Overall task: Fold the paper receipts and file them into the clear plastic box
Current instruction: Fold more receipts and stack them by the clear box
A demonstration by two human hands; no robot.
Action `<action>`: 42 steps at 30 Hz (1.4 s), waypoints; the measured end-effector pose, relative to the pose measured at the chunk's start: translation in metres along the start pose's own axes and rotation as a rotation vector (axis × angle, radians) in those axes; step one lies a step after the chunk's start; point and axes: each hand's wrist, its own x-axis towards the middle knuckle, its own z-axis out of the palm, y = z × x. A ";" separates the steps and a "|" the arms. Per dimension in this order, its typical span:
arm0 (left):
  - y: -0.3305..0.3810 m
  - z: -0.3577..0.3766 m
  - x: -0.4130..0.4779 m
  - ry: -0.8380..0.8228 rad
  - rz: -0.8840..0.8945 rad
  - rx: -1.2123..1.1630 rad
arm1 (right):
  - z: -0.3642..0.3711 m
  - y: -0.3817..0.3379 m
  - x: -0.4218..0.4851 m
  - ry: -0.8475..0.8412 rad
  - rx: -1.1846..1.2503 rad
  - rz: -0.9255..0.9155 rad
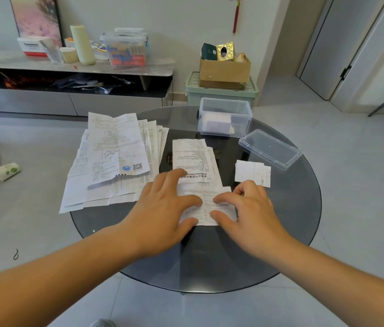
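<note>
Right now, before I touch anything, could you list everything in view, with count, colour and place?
table: one, dark glass, centre.
plastic box: one, clear, open, far side of table, folded paper inside.
lid: one, clear, right of the box.
unfolded receipts: one pile, white, table's left side.
long receipt: one, white, middle of table.
near receipt: one, white, under both hands.
small folded papers: about two, white, beside the lid.
cardboard box: one, brown, on green bin behind table.
small packet: one, white and green, floor at left.
low shelf: one, grey, back left, cluttered.
left hand: one, fingers flat on the near receipt.
right hand: one, fingers resting on the same receipt.
</note>
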 end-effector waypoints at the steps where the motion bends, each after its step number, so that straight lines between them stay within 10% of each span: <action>1: 0.001 0.000 0.000 -0.036 0.015 -0.004 | 0.000 0.000 0.000 0.007 0.000 0.000; 23: 0.006 -0.025 -0.024 -0.404 0.194 -0.018 | -0.018 0.002 -0.021 -0.171 0.046 -0.238; 42: 0.015 -0.008 -0.042 -0.268 0.278 -0.084 | -0.030 -0.003 -0.049 -0.400 -0.115 -0.468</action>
